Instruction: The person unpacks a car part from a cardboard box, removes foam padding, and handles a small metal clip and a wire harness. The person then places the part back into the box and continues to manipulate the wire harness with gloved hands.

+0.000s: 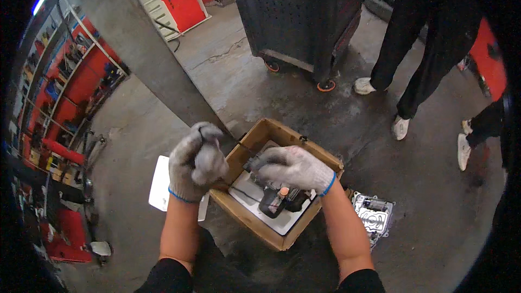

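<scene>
Both my hands wear grey-white knit work gloves with blue cuffs. My left hand (198,163) is raised at the left corner of an open cardboard box (244,221), its fingers curled closed. Whatever it may hold is hidden by the glove. Over the box, my right hand (293,168) has its fingers bent together, and I cannot make out what lies in them. Beneath it, a dark mechanical unit (274,201) with an orange-tipped part sits on a white foam liner (287,225) inside the box. My right hand covers part of this unit.
A silver metal housing (373,217) lies on the floor right of the box, and a white panel (160,184) lies to its left. A grey post (146,49) rises beyond. Farther off are a black wheeled cabinet (296,16), two people's legs (418,59) and, leftward, cluttered shelving (59,87).
</scene>
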Demonstrator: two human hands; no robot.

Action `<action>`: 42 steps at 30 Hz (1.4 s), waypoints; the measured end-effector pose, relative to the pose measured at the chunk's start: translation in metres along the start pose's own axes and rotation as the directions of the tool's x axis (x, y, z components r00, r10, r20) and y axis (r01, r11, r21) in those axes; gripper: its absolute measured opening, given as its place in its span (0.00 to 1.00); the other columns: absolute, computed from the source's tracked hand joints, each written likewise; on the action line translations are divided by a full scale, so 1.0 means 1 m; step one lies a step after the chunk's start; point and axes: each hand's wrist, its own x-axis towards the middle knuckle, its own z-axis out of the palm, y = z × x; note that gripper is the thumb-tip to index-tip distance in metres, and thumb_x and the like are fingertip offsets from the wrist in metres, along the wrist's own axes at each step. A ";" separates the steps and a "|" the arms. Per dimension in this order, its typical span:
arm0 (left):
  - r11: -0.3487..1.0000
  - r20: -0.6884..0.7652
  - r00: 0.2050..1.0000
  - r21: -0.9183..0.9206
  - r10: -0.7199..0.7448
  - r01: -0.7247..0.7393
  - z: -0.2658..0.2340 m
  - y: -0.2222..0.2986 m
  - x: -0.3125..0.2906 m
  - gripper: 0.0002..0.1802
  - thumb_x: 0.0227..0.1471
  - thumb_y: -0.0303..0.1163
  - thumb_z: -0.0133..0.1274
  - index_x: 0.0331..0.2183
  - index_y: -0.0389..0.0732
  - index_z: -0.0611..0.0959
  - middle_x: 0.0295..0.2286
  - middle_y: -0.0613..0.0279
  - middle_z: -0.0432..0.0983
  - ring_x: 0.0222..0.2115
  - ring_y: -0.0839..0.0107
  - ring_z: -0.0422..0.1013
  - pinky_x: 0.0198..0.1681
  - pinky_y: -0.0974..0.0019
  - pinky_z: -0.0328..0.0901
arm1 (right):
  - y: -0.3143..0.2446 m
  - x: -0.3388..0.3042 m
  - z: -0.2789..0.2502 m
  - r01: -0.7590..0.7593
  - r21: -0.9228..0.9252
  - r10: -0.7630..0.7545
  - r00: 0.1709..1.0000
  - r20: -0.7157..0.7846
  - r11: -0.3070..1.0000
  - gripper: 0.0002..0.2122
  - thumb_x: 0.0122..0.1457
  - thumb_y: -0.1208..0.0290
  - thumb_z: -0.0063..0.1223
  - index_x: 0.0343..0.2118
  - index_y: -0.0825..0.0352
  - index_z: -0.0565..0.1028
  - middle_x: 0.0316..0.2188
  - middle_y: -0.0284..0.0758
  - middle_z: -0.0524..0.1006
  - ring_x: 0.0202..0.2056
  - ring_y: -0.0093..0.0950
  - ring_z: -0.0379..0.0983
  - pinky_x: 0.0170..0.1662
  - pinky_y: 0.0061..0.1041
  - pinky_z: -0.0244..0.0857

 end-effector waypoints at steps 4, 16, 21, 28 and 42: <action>0.999 -0.217 0.976 -0.011 0.029 -0.032 -0.047 0.013 0.014 0.15 0.64 0.40 0.44 0.39 0.39 0.80 0.18 0.69 0.68 0.14 0.77 0.60 0.18 0.69 0.55 | -0.004 -0.023 0.004 -0.107 0.397 0.245 0.917 -0.315 0.911 0.10 0.62 0.68 0.53 0.39 0.69 0.81 0.31 0.33 0.81 0.32 0.22 0.77 0.36 0.24 0.73; 0.920 -0.229 0.972 0.368 -0.054 0.138 -0.112 0.000 0.029 0.14 0.51 0.27 0.53 0.41 0.35 0.81 0.38 0.59 0.79 0.37 0.68 0.76 0.45 0.67 0.70 | -0.001 -0.028 0.007 -0.086 0.230 0.216 0.749 -0.626 0.969 0.13 0.60 0.69 0.53 0.38 0.76 0.79 0.32 0.37 0.82 0.33 0.24 0.78 0.38 0.24 0.71; 0.647 -0.074 0.997 0.760 -0.010 0.063 -0.116 0.003 0.026 0.20 0.52 0.30 0.55 0.48 0.35 0.79 0.37 0.60 0.80 0.39 0.71 0.75 0.47 0.66 0.70 | -0.017 -0.018 0.013 -0.007 0.191 0.133 0.744 -0.655 0.981 0.14 0.59 0.67 0.52 0.36 0.76 0.79 0.24 0.37 0.79 0.23 0.22 0.71 0.28 0.23 0.64; 0.360 0.170 0.963 0.929 -0.211 -0.086 -0.089 -0.005 0.018 0.41 0.46 0.42 0.67 0.60 0.43 0.71 0.49 0.54 0.78 0.51 0.60 0.74 0.56 0.62 0.67 | -0.034 -0.011 0.023 -0.084 0.198 0.184 0.804 -0.565 0.977 0.11 0.56 0.71 0.56 0.37 0.74 0.80 0.27 0.33 0.80 0.28 0.20 0.73 0.33 0.22 0.68; 0.711 0.333 0.911 0.700 -0.242 -0.067 -0.056 -0.022 0.017 0.13 0.53 0.32 0.61 0.41 0.36 0.86 0.32 0.57 0.83 0.34 0.69 0.79 0.42 0.67 0.72 | -0.037 -0.027 0.006 -0.148 0.116 0.186 0.845 -0.501 0.982 0.10 0.53 0.74 0.52 0.33 0.74 0.80 0.29 0.37 0.81 0.29 0.24 0.77 0.34 0.25 0.71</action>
